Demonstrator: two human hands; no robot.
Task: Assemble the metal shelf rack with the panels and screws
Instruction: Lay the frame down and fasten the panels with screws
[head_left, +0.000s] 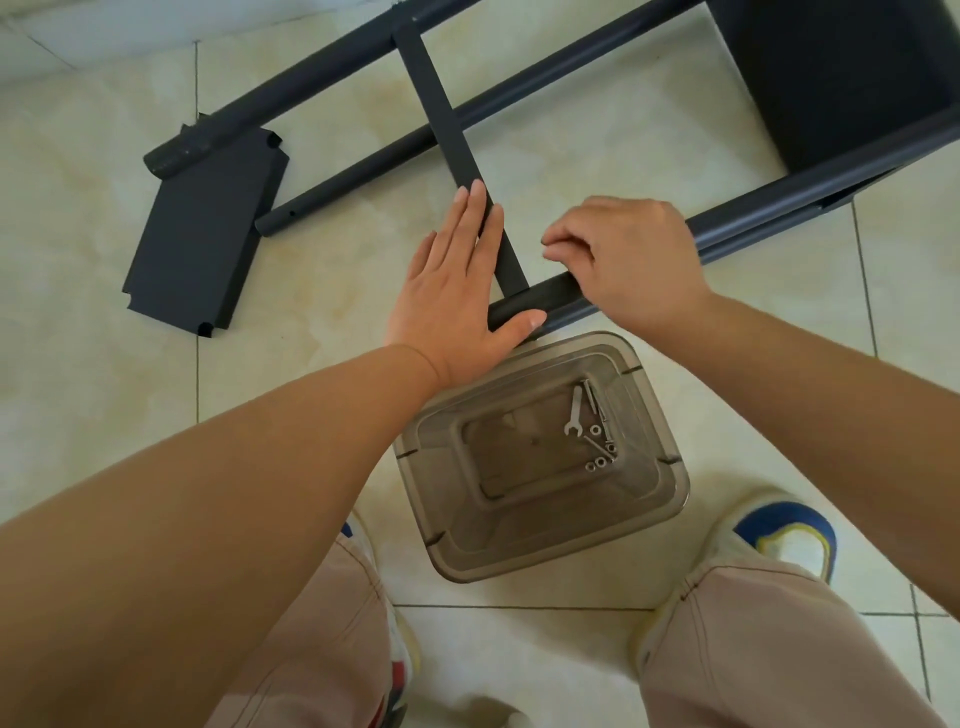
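The left hand (457, 291) lies flat on the flat bar (447, 114), the right hand (623, 260) pinches the pole (810, 202) beside it, and the loose panel (202, 228) still waits.

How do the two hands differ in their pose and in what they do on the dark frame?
The left hand lies flat with straight fingers, pressing on the flat crossbar; the right hand has curled fingers. The left hand's thumb rests on the end of the near tube; the right hand's fingertips pinch at that tube further along. Both touch the same joint of the frame.
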